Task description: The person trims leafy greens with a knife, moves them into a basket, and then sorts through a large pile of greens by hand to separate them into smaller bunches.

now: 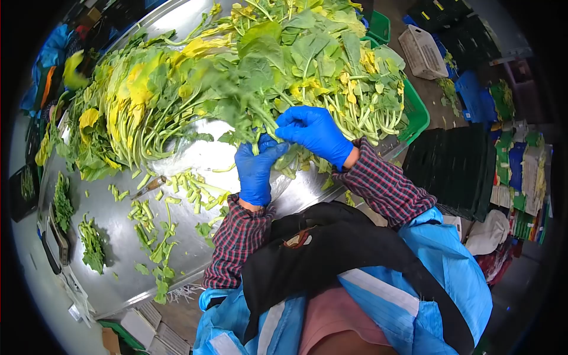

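Note:
My left hand [255, 171], in a blue glove, is closed around the stem ends of some leafy greens [251, 97] in front of me. Close beside it, my right hand [319, 133], gloved the same way, has its thumb and fingers pinched together at those stems. What exactly sits in that pinch is hidden. A big heap of greens [136, 100] with yellowing leaves lies across the far side of the metal table [189, 251]. Cut stem pieces [195, 189] are scattered on the near side, by a knife [148, 187] with a brownish handle.
Two small bunches of greens [92, 244] lie at the table's left. A green crate [416, 112] stands under the heap's right edge. Dark stacked crates [449, 168] are on my right, and a white basket [423, 53] sits farther back on the floor.

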The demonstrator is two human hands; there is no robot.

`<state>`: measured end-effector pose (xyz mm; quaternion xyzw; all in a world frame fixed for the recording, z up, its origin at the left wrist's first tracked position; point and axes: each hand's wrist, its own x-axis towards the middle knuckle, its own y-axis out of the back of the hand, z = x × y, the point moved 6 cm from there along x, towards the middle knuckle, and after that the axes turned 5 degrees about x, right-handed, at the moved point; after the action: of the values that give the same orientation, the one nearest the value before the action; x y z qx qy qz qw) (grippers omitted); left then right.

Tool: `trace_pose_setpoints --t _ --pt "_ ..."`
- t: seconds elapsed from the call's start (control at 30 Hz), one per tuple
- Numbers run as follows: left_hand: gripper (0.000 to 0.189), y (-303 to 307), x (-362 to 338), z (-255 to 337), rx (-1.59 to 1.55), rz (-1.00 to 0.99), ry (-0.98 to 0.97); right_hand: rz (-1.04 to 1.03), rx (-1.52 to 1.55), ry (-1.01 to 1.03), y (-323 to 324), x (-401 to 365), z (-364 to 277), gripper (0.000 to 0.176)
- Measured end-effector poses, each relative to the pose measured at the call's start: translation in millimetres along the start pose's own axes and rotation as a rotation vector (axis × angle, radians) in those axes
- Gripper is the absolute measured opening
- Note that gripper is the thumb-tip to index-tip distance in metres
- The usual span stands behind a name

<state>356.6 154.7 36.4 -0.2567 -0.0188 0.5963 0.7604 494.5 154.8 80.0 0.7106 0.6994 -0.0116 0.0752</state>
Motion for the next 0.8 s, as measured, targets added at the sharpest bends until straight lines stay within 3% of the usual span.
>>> trace_pose_setpoints --t 0.03,0.13,0.23,0.37,0.47,0.57,0.63,0.7,0.73,0.8 --pt "0.035 0.7 -0.2 0.6 -0.002 0.006 0.0 -0.013 0.211 -0.083 -1.8 1.2 6.6 0.019" --pt "0.033 -0.9 -1.8 -1.6 -0.144 0.027 0.037 0.007 0.098 -0.102 -1.1 1.1 10.2 0.011" --pt "0.034 -2.8 -2.4 -3.3 -0.144 0.022 0.061 -0.079 0.051 -0.106 -5.0 5.2 13.0 0.011" --pt "0.034 1.7 0.1 -7.0 -0.191 0.04 0.026 -0.039 0.069 -0.069 -5.9 5.6 20.9 0.014" --pt "0.036 8.8 3.4 -15.3 -0.337 0.08 0.006 0.066 0.479 -0.227 -3.3 -1.9 29.7 0.021" --pt "0.037 17.0 7.3 -4.1 -0.366 0.109 -0.106 0.049 0.456 -0.238 8.9 -9.2 36.4 0.023" --pt "0.041 23.5 7.0 -6.4 -0.306 0.061 -0.097 -0.082 -0.013 -0.474 26.0 -6.9 53.3 0.02" --pt "0.041 20.8 5.4 -5.9 -0.228 0.04 -0.067 0.048 -0.759 -0.112 42.6 -5.2 30.4 0.018" --pt "0.042 19.0 5.6 -5.0 -0.248 0.043 -0.057 0.052 -0.76 -0.105 40.1 -4.5 28.9 0.018" --pt "0.042 12.7 3.8 -3.9 -0.23 0.008 -0.045 0.102 0.041 0.008 29.1 -6.2 21.7 0.016"
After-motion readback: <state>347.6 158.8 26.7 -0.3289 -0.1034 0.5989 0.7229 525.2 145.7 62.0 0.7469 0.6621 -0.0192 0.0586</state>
